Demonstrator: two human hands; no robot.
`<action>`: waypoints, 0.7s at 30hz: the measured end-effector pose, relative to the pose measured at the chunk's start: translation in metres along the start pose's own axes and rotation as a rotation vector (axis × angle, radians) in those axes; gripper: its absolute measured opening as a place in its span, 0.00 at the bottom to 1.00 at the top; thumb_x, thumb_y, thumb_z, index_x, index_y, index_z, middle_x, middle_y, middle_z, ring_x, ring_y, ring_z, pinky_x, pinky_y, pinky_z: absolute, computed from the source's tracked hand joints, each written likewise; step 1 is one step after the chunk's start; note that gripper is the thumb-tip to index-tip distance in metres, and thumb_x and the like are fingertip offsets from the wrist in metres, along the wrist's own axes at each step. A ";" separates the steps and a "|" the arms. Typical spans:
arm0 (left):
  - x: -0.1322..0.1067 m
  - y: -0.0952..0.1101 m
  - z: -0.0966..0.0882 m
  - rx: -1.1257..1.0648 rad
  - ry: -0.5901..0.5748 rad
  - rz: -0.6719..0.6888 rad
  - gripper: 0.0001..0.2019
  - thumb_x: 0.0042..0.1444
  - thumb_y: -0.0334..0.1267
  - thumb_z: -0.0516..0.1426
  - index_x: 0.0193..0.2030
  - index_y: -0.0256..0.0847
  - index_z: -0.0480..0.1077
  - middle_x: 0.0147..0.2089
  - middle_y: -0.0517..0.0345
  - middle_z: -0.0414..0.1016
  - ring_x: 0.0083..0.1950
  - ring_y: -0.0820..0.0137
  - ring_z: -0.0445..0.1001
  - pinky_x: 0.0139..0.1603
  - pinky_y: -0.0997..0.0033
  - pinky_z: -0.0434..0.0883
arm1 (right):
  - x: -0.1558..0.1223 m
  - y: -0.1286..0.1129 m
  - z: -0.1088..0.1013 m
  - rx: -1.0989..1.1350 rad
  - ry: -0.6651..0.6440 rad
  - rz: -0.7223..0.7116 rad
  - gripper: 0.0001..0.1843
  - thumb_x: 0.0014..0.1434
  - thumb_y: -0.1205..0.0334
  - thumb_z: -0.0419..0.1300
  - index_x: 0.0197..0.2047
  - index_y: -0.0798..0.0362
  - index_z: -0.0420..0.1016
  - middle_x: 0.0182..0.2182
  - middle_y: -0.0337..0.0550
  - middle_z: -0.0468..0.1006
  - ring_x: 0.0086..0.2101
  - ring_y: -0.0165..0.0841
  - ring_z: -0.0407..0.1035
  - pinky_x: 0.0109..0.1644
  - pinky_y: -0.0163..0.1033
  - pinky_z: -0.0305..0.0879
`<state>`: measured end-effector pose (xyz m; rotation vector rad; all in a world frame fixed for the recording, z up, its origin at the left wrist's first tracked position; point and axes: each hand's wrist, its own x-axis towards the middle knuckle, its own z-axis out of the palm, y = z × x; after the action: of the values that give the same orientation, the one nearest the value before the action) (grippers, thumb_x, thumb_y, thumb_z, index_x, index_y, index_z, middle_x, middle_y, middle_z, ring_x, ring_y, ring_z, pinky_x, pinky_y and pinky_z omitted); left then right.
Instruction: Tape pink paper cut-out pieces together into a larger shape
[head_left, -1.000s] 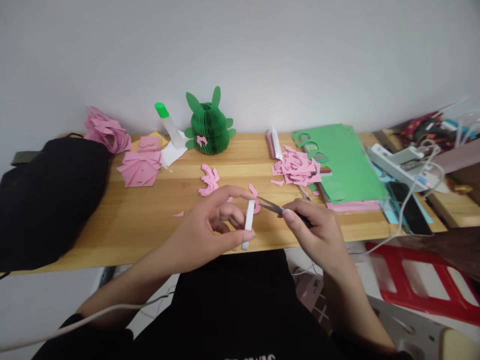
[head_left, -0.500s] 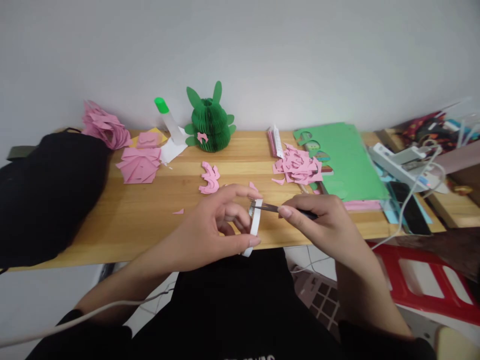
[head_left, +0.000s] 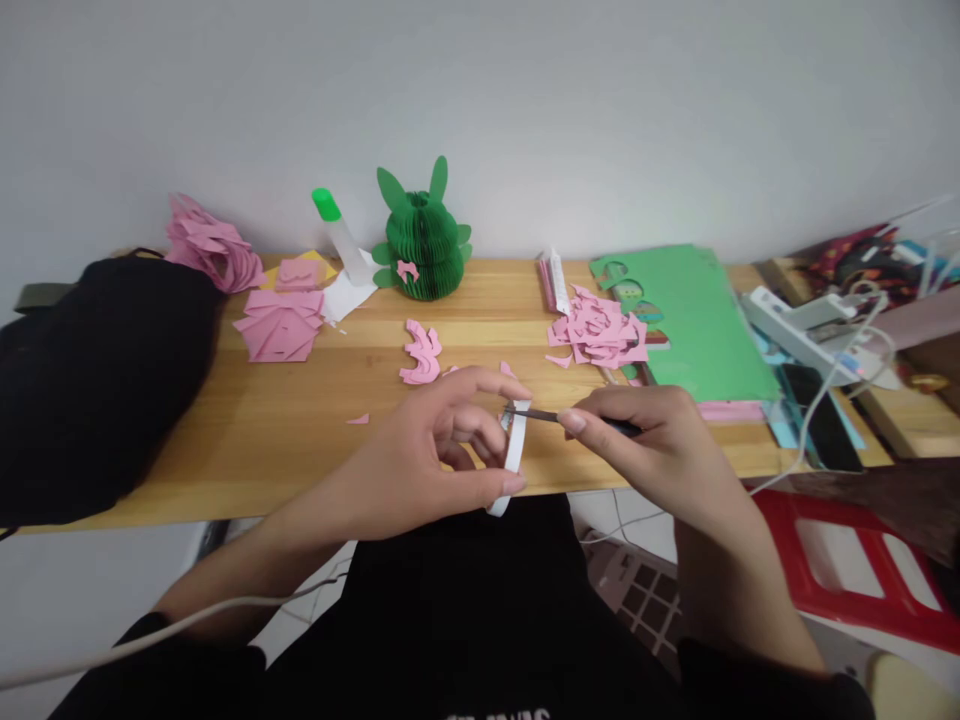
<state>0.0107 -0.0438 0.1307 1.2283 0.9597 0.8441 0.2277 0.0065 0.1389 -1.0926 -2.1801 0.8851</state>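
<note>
Metal tool, slim, dark, we're clasping in our right hand, pointing leftward across the white papery strip our left hand is pinching.

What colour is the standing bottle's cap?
The cap is bright green; the head view shows it best.

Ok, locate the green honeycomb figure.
The green honeycomb paper figure stands left of centre in the head view, by the wall, right of the green-capped bottle.

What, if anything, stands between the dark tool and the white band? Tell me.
Nothing visible: the dark tool in the right hand overlaps the upper end of the white band, held by the left hand. Actual contact is unclear.
</note>
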 end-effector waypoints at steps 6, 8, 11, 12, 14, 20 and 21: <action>0.000 -0.001 0.000 -0.004 0.030 0.004 0.21 0.49 0.31 0.64 0.50 0.49 0.68 0.26 0.69 0.73 0.29 0.74 0.75 0.29 0.79 0.71 | -0.001 0.001 0.000 -0.044 0.023 0.008 0.24 0.63 0.48 0.60 0.21 0.55 0.74 0.15 0.36 0.66 0.17 0.24 0.56 0.20 0.32 0.49; 0.001 -0.002 -0.001 -0.008 0.025 0.008 0.21 0.49 0.30 0.64 0.50 0.49 0.67 0.26 0.69 0.73 0.29 0.74 0.75 0.30 0.79 0.72 | -0.002 0.001 0.001 -0.069 0.032 0.008 0.24 0.63 0.48 0.60 0.22 0.56 0.76 0.15 0.37 0.68 0.18 0.24 0.57 0.21 0.33 0.51; 0.002 -0.004 -0.001 -0.007 0.020 0.011 0.21 0.49 0.31 0.64 0.50 0.48 0.67 0.27 0.69 0.73 0.29 0.74 0.75 0.30 0.79 0.72 | -0.001 0.001 0.001 -0.099 0.030 0.012 0.24 0.63 0.47 0.59 0.22 0.56 0.77 0.16 0.38 0.71 0.18 0.24 0.59 0.21 0.33 0.52; 0.002 -0.004 -0.001 0.001 0.026 0.018 0.21 0.50 0.31 0.64 0.50 0.49 0.66 0.27 0.69 0.73 0.29 0.74 0.75 0.30 0.79 0.72 | -0.001 0.001 0.001 -0.107 0.025 0.011 0.24 0.63 0.47 0.59 0.23 0.56 0.78 0.17 0.38 0.71 0.18 0.25 0.59 0.22 0.33 0.53; 0.002 -0.006 -0.001 0.044 0.068 0.043 0.22 0.50 0.32 0.63 0.52 0.49 0.66 0.28 0.68 0.73 0.30 0.74 0.75 0.30 0.79 0.72 | 0.000 0.002 0.001 -0.127 0.011 0.006 0.25 0.63 0.46 0.58 0.24 0.56 0.79 0.17 0.39 0.73 0.18 0.25 0.61 0.22 0.33 0.54; -0.012 -0.020 -0.031 0.509 0.407 0.085 0.25 0.51 0.37 0.60 0.57 0.43 0.63 0.29 0.64 0.74 0.31 0.70 0.76 0.37 0.71 0.73 | 0.000 0.021 0.005 -0.213 0.066 0.067 0.26 0.63 0.42 0.56 0.26 0.53 0.81 0.19 0.40 0.76 0.19 0.28 0.65 0.23 0.34 0.54; -0.017 -0.025 -0.043 0.626 0.481 0.046 0.26 0.52 0.38 0.59 0.58 0.42 0.63 0.30 0.62 0.75 0.31 0.69 0.76 0.38 0.69 0.73 | -0.001 0.026 0.006 -0.231 0.097 0.094 0.27 0.63 0.41 0.56 0.26 0.53 0.81 0.18 0.41 0.76 0.19 0.29 0.66 0.23 0.34 0.55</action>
<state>-0.0348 -0.0473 0.1054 1.6121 1.6764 0.9296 0.2365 0.0156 0.1150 -1.3286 -2.2044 0.6155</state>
